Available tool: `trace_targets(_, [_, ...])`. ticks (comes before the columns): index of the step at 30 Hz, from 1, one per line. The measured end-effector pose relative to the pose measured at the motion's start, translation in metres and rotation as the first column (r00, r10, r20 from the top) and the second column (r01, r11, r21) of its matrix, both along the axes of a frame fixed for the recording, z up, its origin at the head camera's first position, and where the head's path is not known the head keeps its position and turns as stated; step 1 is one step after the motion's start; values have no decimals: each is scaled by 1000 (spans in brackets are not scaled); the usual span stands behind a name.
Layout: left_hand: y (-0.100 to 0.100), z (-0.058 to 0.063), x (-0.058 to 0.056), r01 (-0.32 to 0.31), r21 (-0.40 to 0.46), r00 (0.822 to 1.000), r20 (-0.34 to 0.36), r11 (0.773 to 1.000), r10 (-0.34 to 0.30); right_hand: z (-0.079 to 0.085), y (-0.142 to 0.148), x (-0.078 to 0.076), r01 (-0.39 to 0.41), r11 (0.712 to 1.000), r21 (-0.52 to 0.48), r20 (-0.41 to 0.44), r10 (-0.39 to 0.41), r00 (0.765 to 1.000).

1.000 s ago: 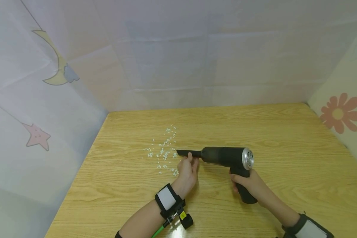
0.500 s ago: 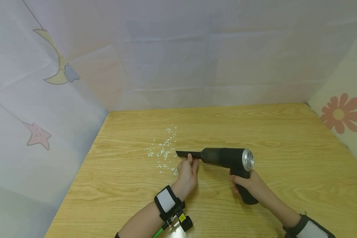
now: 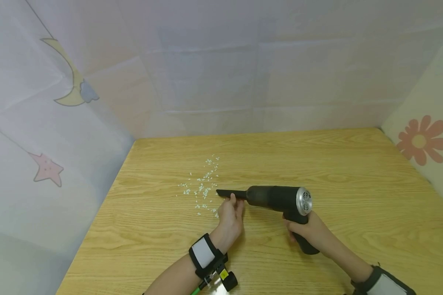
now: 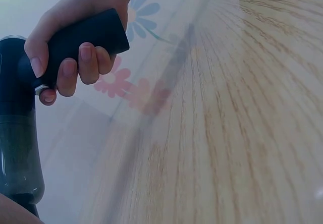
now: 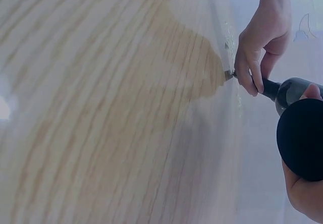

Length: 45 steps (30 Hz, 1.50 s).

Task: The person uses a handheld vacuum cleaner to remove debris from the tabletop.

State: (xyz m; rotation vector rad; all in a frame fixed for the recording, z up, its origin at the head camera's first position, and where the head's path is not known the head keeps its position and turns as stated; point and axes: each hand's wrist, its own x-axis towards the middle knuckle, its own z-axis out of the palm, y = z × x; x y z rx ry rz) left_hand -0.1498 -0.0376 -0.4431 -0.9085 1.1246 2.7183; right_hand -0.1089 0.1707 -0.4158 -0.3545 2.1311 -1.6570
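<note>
A black handheld vacuum cleaner point(image 3: 273, 197) lies level over the table, its narrow nozzle point(image 3: 225, 192) pointing left. My right hand point(image 3: 311, 231) grips its handle; in the left wrist view the fingers of the right hand point(image 4: 83, 57) wrap round the handle, one fingertip beside a small metallic button point(image 4: 40, 89). With thumb and fingers my left hand point(image 3: 231, 217) holds the nozzle from the near side, as the left hand point(image 5: 262, 40) also shows in the right wrist view. Small white bits point(image 3: 205, 191) lie scattered left of the nozzle tip, which sits at their right edge.
The wood-grain table point(image 3: 354, 164) extends on both sides of the hands. Pale printed sheets point(image 3: 214, 82) stand behind it and at both sides. A wrist strap with a small camera point(image 3: 229, 281) and green cable sits on the left forearm.
Both hands have brought the vacuum cleaner slightly left and toward me. Some white bits that lay near the nozzle tip are no longer visible.
</note>
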Motion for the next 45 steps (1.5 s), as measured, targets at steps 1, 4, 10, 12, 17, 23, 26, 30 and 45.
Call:
trace_targets(1, [0,0,1,1,-2,1000,-1,1000,-1,0,0,0,-3,1000,-1,-1,3,1000])
trace_targets(4, [0,0,2,2,-8,1000,-4,1000,-2,0,0,1,-20,1000,-6,-17,20,1000])
trace_targets(10, [2,-2,3,25,8,999,-41,1000,-25,0,4,2,-7,1000,12,-26,7,1000])
trace_targets(12, [4,-2,3,39,16,998,-57,999,-38,1,6,2,-6,1000,13,-34,7,999])
trace_targets(17, [8,-3,6,52,14,997,-54,999,-51,2,14,4,-10,1000,15,-39,11,999])
trace_targets(23, [11,-2,12,73,14,997,-38,997,-73,3,22,8,-23,999,25,-32,24,999])
trace_targets(26, [11,-1,16,87,11,995,-47,996,-86,3,24,9,-28,999,22,-20,29,999])
trace_targets(30, [10,-1,19,94,19,995,-43,995,-93,4,28,11,-39,999,22,-8,39,999])
trace_targets(45, [13,-1,29,95,37,995,-46,995,-93,7,33,17,-36,998,54,25,34,999])
